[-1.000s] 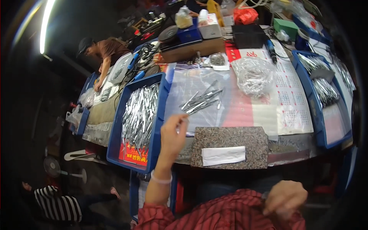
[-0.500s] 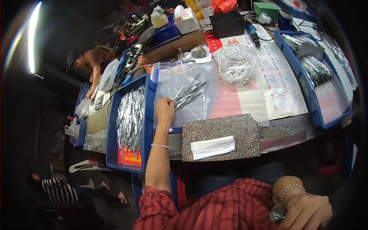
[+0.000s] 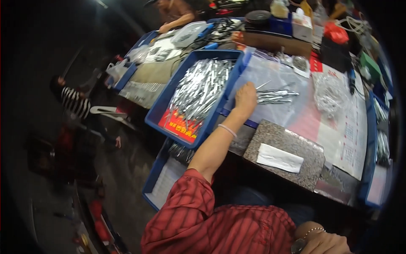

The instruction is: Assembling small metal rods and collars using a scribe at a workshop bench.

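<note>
My left hand (image 3: pixel 246 100) is closed at the left end of a bunch of thin silvery metal strips (image 3: pixel 280 97). The strips run out to its right, and one thin piece points up and away from the bunch. They lie on a clear plastic sheet (image 3: pixel 284 75). Just left of this hand stands a blue tray (image 3: pixel 153 117) heaped with similar strips, a red printed sheet showing at its near end. Down in my lap is my right hand (image 3: pixel 325 245), cut off by the lower edge, with a bead bracelet (image 3: pixel 314 230) at its wrist. Its fingertips are hidden.
A speckled stone slab (image 3: pixel 258 137) with a folded white paper (image 3: pixel 280 158) lies at the front edge. Beyond are a clear plastic bag (image 3: pixel 330 95) and a cardboard box (image 3: pixel 277 44). Another blue tray (image 3: pixel 368 169) stands right. A co-worker (image 3: pixel 179 15) leans over the far left.
My view has swung, so the table appears tilted and shifted rightward. The loose strips lie more closely bunched and aligned beside my left hand. My right hand stays low in my lap.
</note>
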A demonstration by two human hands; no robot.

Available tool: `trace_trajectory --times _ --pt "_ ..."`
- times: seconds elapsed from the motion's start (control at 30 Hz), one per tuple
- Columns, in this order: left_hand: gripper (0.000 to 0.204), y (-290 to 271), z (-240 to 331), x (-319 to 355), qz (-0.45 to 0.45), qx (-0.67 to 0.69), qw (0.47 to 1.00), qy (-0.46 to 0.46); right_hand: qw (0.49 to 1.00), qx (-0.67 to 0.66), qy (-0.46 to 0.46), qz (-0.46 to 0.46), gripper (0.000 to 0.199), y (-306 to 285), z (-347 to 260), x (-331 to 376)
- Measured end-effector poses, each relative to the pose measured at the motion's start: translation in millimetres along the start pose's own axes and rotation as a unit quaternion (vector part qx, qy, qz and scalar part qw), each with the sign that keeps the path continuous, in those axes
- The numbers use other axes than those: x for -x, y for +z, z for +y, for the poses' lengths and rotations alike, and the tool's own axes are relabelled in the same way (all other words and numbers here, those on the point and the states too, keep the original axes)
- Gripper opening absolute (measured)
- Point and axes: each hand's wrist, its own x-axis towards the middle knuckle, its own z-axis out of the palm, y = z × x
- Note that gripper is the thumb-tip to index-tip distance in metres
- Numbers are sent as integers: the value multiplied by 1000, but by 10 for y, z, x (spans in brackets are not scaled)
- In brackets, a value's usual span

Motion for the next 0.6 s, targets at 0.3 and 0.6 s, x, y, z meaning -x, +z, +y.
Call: trace_trajectory --times 0.3,0.6 --pt "10 -1177 474 712 12 480 871 -103 998 15 61 30 42 34 -10 105" --pt "9 -1460 604 1680 -105 692 685 -201 976 -202 27 -81 39 -206 372 119"
